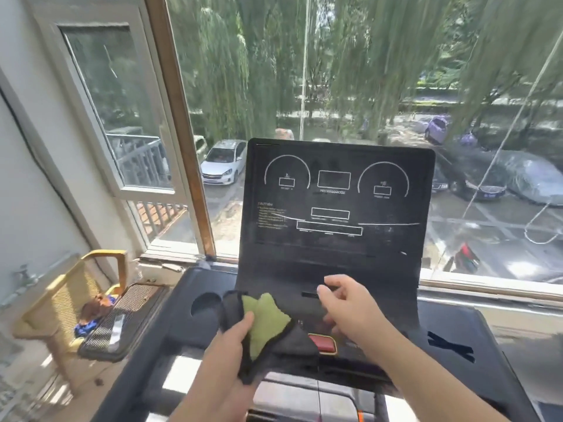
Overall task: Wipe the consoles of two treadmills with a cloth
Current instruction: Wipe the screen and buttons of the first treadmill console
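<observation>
- Two hands low before treadmill console [335, 205], at twelve o'clock.
- Left hand [234, 339] closed on green-black cloth [265, 324], nearer lower panel.
- Right hand [344, 303] loosely open, empty, at three o'clock from cloth.

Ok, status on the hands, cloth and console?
Left hand gripping green-and-black cloth, held just off lower console. Right hand open, empty, hovering beside cloth. Screen clear of obstructions; red button under the cloth's edge.
</observation>
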The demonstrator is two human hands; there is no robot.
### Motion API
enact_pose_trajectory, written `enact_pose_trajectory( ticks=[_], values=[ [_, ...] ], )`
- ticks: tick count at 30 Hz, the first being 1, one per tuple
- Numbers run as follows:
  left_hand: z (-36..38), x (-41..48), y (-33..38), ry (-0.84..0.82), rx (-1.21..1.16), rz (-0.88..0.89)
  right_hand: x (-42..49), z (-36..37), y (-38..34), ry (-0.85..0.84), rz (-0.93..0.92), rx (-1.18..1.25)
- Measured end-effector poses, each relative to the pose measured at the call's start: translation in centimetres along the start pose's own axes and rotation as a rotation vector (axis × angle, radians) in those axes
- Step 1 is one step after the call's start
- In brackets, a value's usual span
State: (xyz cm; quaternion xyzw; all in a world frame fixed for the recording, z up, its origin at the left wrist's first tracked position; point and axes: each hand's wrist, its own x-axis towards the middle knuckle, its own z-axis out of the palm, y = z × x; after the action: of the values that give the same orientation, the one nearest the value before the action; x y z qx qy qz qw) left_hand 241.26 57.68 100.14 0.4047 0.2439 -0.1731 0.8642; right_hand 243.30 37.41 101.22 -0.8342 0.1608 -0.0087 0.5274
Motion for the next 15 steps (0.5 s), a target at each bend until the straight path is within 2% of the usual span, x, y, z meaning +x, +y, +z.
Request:
enact_pose_trajectory(
  ticks=[3,5,7,10,12,15],
  values=[
    [2.6,4.7,4.3,0.017,0.064,0.115,4.9,-0.4,-2.3,0.105,-0.104,0.008],
    [5.1,7.8,8.3,0.04,0.133,0.269,8.3,-1.0,-4.7,0.204,-0.186,0.038],
    [7.9,10.7,12.5,0.062,0.276,0.502,12.0,-2.0,-7.3,0.323,-0.268,-0.01],
    [12.1,14.6,17.5,0.091,0.627,0.906,17.2,-3.5,-10.6,0.453,-0.444,-0.204],
    [14.7,17.4,19.4,0.008,0.843,1.157,20.3,-4.6,-12.8,0.519,-0.528,-0.384],
    [17.0,24.0,19.8,-0.045,1.434,1.477,24.1,-5.5,-15.9,0.5,-0.548,-0.588]
  ],
)
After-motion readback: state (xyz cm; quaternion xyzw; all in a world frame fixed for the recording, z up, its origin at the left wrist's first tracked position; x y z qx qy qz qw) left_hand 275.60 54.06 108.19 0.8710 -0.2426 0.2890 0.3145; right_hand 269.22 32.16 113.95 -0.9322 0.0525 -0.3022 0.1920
